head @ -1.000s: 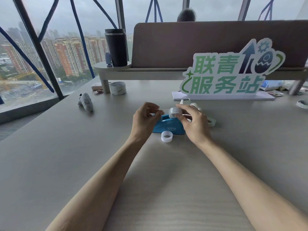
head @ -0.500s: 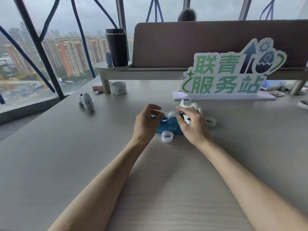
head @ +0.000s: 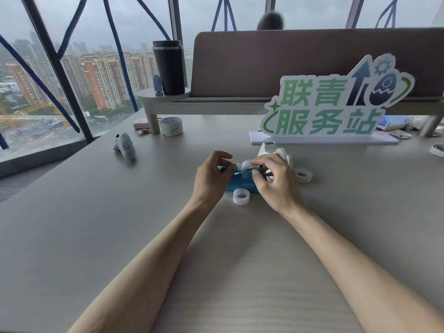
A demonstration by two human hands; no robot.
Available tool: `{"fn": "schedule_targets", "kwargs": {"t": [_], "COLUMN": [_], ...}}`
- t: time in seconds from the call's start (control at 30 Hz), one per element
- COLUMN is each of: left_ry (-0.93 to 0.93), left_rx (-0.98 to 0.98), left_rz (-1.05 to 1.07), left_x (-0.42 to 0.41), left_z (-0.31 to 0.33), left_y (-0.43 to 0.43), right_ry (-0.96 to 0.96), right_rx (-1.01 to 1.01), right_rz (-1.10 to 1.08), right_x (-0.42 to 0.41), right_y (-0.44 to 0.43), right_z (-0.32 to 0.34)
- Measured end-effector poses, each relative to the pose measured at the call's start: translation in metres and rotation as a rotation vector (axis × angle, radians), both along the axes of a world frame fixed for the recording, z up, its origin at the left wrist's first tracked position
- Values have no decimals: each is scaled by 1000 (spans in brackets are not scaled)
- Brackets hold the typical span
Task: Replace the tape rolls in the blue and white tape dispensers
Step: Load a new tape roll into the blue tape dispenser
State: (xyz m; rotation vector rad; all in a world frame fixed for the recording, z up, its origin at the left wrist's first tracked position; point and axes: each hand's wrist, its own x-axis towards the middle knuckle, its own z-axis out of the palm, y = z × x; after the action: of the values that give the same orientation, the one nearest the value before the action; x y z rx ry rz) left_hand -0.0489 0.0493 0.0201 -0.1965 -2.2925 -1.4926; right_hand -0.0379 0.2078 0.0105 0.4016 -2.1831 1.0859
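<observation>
Pinching tape over the blue dispenser (head: pixel 242 185), both hands (head: pixel 245 175) hide it; loose rolls (head: pixel 241 196) flank them.

Left hand (head: pixel 211 179), right hand (head: pixel 276 181) apparently pinching.

"VIVID" on blue tape dispenser (head: pixel 242 185); "联青服务站" on sign (head: pixel 336 104).

Both forearms bare, no sleeves, rings or watch.
</observation>
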Motion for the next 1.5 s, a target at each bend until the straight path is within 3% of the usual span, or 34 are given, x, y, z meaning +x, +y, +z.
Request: {"fn": "schedule_targets", "kwargs": {"t": [0.43, 1.0, 1.5], "left_ry": [-29, -165, -224], "left_rx": [136, 383, 334], "left_rz": [-14, 37, 138], "left_x": [0, -2, -8], "left_z": [-1, 8, 10], "left_y": [-2, -14, -35], "right_ry": [-50, 10, 6], "right_rx": [-9, 163, 184], "right_rz": [-11, -50, -31], "right_x": [4, 6, 7], "right_y": [1, -4, -4], "right_z": [-2, -5, -5]}}
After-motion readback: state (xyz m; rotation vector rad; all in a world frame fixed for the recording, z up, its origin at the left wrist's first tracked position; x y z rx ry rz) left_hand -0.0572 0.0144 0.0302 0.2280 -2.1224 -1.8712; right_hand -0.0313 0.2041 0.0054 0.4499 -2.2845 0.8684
